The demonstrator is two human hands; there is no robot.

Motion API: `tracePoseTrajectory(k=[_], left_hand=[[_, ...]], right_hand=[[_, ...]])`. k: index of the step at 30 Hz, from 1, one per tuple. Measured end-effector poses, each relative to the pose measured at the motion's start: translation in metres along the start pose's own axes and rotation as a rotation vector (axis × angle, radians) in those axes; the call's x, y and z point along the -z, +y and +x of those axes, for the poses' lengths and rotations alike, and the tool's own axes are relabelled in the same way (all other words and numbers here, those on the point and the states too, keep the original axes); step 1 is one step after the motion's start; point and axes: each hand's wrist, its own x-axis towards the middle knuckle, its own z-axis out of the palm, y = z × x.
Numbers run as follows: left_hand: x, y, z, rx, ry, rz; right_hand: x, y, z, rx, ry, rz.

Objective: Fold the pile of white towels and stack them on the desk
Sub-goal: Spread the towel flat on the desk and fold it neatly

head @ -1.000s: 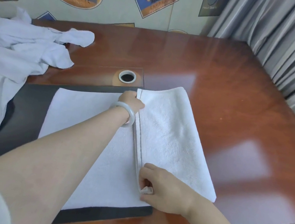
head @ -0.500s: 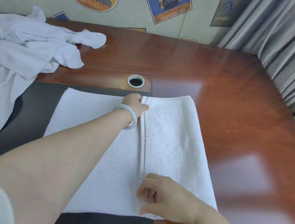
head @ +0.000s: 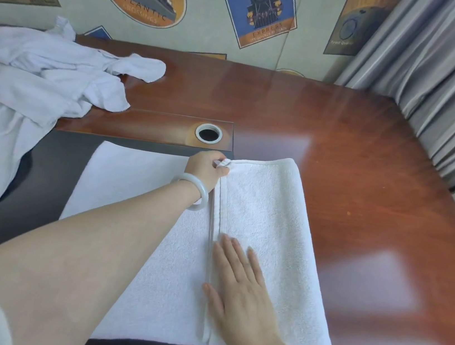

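A white towel [head: 264,236] lies half folded on a dark mat [head: 46,164] on a glossy wooden desk [head: 364,191]. The left hand [head: 206,169], wearing a pale bangle [head: 199,190], pinches the folded flap's far corner between curled fingers. The right hand [head: 241,294] lies flat on the flap, fingers straight, just right of its hemmed edge. A pile of unfolded towels [head: 37,81] sits well to the left of the left fingers.

A half-folded white towel [head: 272,222] lies on a wooden counter [head: 366,177]. The left hand [head: 206,169] pinches its far corner; the right hand [head: 241,291] lies flat on it. More crumpled towels [head: 27,91] sit far left.
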Motion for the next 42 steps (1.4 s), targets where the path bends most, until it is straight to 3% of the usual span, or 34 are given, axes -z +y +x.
tracePoseTrajectory(k=[4, 6, 9, 14, 19, 21, 23, 28, 32, 35, 37, 40, 42], left_hand=[[-0.006, 0.003, -0.004, -0.013, 0.063, -0.068], [-0.007, 0.008, -0.003, -0.04, 0.087, -0.071], [-0.007, 0.006, 0.0, -0.035, 0.088, 0.02], [-0.003, 0.01, -0.019, 0.084, 0.046, 0.074], [-0.009, 0.0, -0.1, 0.23, -0.056, 0.039], [-0.017, -0.002, -0.124, 0.201, -0.039, 0.023], [-0.023, -0.001, -0.131, 0.12, -0.006, 0.039], [-0.024, -0.005, -0.126, -0.016, -0.028, 0.094], [-0.03, -0.008, -0.124, 0.017, 0.004, 0.183], [-0.041, 0.004, -0.125, -0.093, 0.131, 0.43], [-0.057, 0.007, -0.118, -0.226, 0.167, 0.577], [-0.074, -0.004, -0.106, -0.204, 0.08, 0.661], [-0.079, -0.017, -0.103, -0.204, 0.061, 0.667]], right_hand=[[0.017, -0.003, 0.004, -0.096, 0.103, 0.417], [0.016, 0.002, 0.007, -0.08, 0.159, 0.308], [0.002, 0.011, 0.01, -0.043, 0.101, 0.049], [-0.005, 0.004, 0.005, -0.075, 0.122, 0.075], [0.022, 0.005, 0.003, -0.272, 0.235, 0.538], [0.029, 0.015, 0.013, -0.265, 0.268, 0.477], [0.032, 0.032, 0.03, -0.206, 0.291, 0.225], [0.022, 0.064, 0.052, -0.298, 0.093, -0.171], [0.028, 0.059, 0.057, -0.302, 0.02, -0.142], [0.046, 0.075, 0.065, -0.297, 0.188, -0.147], [0.049, 0.085, 0.067, -0.286, 0.093, -0.22], [0.048, 0.085, 0.066, -0.266, -0.133, -0.179], [0.066, 0.094, 0.079, -0.267, -0.016, -0.028]])
